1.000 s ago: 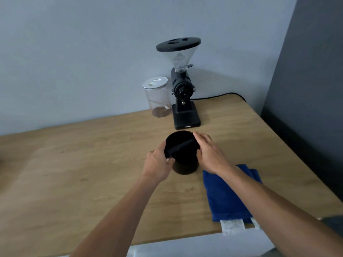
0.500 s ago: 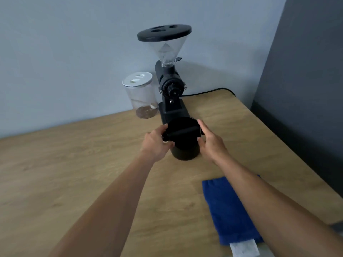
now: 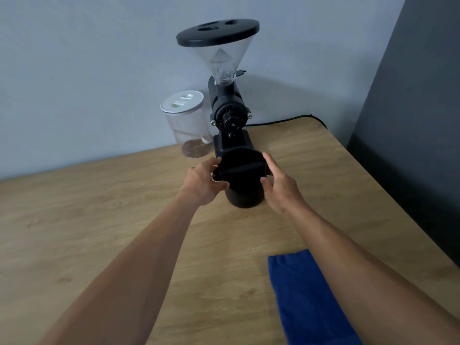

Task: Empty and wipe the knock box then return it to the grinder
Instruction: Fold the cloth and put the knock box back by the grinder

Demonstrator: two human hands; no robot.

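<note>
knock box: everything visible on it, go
The knock box is a matte black round tub, upright on the wooden table, right against the grinder base. A dark bar spans its open top; the inside is too dark to read. The left hand grips its left side, and the right hand fingers touch its right rim.

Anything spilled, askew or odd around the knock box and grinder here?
Nothing stands out. The knock box sits upright against the grinder, left hand and right hand at its sides; no grounds show on the table.

blue cloth (image 3: 308, 300) cut off (bottom edge), grinder (image 3: 230, 115) base hidden
</note>
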